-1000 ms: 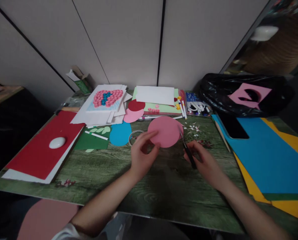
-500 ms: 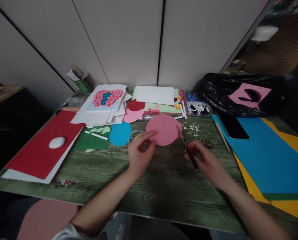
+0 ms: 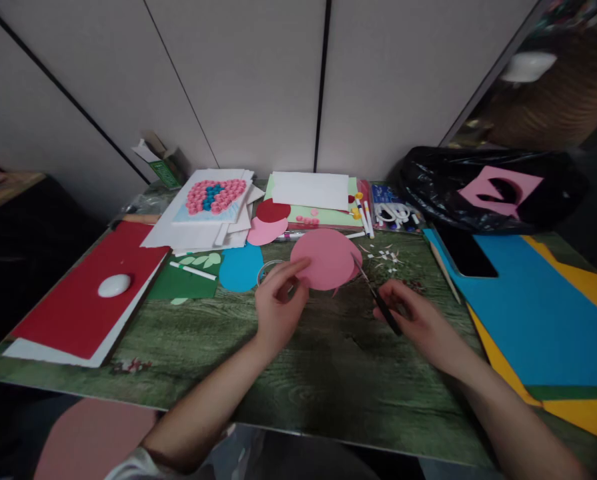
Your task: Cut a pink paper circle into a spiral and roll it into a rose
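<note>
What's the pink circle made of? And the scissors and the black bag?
The pink circle looks like matte paper or thin card: flat, with a thin edge and no shine. The scissors probably have slim, greyish metal blades and dark handles, perhaps plastic. The black bag seems thin, glossy plastic: it's crumpled and catches highlights.

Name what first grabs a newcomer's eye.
Probably the round pink paper in the left hand, centre, with black-handled metal scissors in the right hand at its edge. Next, the raised pink and blue rosette picture, back left, and the black plastic bag, back right.
</note>
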### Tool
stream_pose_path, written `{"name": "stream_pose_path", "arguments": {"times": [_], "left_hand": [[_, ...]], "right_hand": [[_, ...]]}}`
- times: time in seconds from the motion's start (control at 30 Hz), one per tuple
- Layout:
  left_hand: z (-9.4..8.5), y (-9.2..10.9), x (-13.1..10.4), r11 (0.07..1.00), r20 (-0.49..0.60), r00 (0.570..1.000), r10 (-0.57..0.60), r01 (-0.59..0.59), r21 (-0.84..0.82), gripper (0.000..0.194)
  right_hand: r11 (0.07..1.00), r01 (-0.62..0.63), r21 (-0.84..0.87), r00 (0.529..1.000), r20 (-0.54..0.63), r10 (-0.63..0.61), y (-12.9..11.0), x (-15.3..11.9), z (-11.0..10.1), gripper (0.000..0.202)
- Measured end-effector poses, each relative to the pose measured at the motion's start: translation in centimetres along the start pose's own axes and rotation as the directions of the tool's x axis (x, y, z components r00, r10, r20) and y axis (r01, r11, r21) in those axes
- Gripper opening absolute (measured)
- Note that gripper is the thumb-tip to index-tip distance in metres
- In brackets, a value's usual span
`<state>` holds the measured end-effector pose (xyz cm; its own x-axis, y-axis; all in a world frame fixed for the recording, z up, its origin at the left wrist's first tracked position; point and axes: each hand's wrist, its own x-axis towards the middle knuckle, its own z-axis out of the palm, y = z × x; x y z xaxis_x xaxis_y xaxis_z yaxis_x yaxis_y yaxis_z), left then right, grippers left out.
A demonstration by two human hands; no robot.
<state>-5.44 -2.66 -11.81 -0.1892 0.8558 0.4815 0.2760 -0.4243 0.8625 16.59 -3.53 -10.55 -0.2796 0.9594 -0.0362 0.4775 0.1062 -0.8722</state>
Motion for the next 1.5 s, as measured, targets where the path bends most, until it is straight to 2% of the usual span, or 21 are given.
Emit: {"name": "stream_pose_path", "arguments": {"times": [0.2,0.33,0.47,0.6,0.83,1.5], "left_hand": [[0.2,-0.3,-0.1,0.991,0.181,0.974,-0.135,0.13,0.041,0.029],[0.2,-0.5,0.0,0.983,0.111,0.977,-0.183,0.184,0.0,0.029],[0.2,-0.6,0.1,0.977,0.044,0.978,-0.202,0.204,-0.057,0.028],[0.2,-0.5,0.0,0.98,0.06,0.983,-0.175,0.18,-0.089,0.029],[0.3,-0.4,-0.2,0.976,0.104,0.979,-0.173,0.184,-0.112,0.028],[0.5,-0.2,-0.4,0.974,0.101,0.982,-0.157,0.171,-0.15,0.027]], "right_hand": [[0.999,-0.036,-0.012,0.996,0.076,0.037,0.2,0.0,-0.3,0.016],[0.999,-0.049,-0.013,0.985,0.163,0.051,-0.2,-0.2,-0.9,0.015],[0.999,-0.039,0.008,0.994,0.107,0.038,-0.3,-0.4,-1.2,0.014],[0.998,-0.056,0.012,0.998,0.02,0.056,-0.4,-0.3,-0.9,0.016],[0.999,-0.022,-0.043,1.0,-0.006,0.022,-0.3,-0.2,-0.5,0.015],[0.997,-0.057,0.044,0.998,0.04,0.055,0.3,-0.2,-0.1,0.011]]}}
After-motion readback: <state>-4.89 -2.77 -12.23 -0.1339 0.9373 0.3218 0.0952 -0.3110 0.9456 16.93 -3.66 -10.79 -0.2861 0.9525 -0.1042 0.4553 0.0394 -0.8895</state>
